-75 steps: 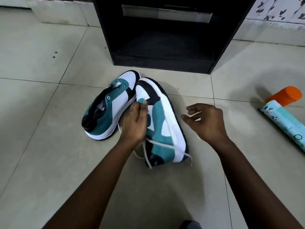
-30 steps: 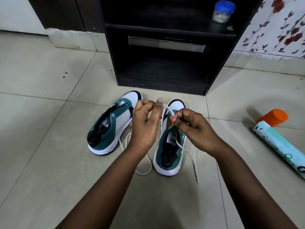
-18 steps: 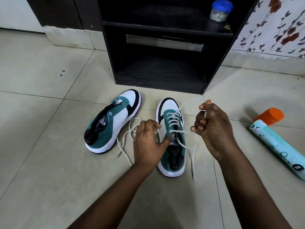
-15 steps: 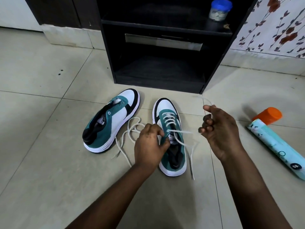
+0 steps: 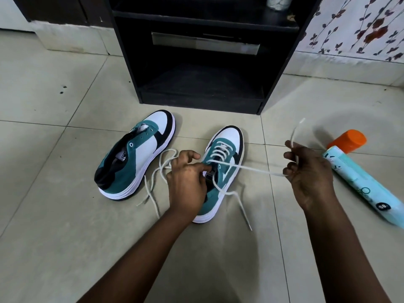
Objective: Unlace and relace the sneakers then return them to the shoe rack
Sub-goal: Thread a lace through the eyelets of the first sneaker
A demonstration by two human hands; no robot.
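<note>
So both teal, white and black sneakers are sitting on the pale tiled floor (image 5: 54,226) right in front of the black open shoe rack (image 5: 203,51), toes pointing toward it. The left sneaker (image 5: 135,156) has no lace in its eyelets, and a loose white shoelace (image 5: 153,182) lies in loops on the floor between the two shoes. The right sneaker (image 5: 220,167) has its own white lace (image 5: 251,169) still threaded through the lower rows.

The left hand (image 5: 187,182) is down on the right sneaker around the tongue area, fingers curled, thumb and forefinger pinching at the upper part by the top eyelets. I can't quite tell if it's gripping the tongue or the eyelet edge, it's too tight in there.

The right hand (image 5: 308,171) is held up off to the right of the shoe, fingers clenched around the lace. The lace runs taut from the shoe to that hand, and the tip sticks up above the knuckles. The other end of the lace trails on the floor on the shoe's right side.

Further right there's a light blue tube with an orange cap (image 5: 363,178) lying on the floor, well apart from the shoes. A small jar with white stuff inside (image 5: 278,2) sits on the rack's upper shelf.
</note>
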